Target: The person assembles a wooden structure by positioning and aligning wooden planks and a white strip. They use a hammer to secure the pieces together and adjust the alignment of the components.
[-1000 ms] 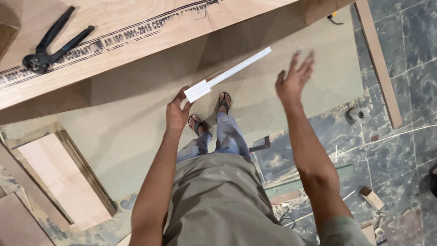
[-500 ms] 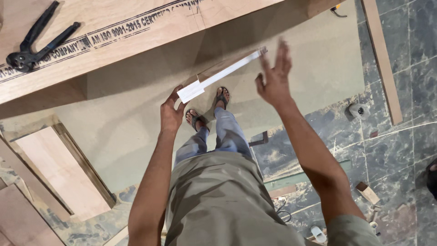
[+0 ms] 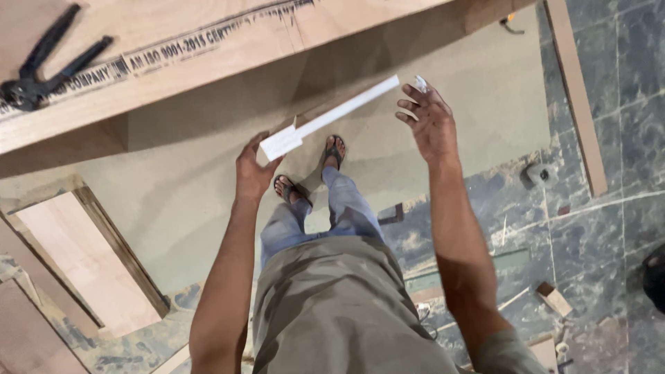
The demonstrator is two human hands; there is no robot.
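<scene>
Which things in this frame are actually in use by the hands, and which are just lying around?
In use:
- white strip, held at its wide end by the left hand
- right hand, open, close to the strip's far end; whether it touches it I cannot tell

Lying about:
- black pliers on the plywood board
- small wood block on the floor
- long wooden batten

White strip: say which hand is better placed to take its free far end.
Right. The right hand hovers open beside the far end of the white strip, while the left hand already grips the near end.
</scene>
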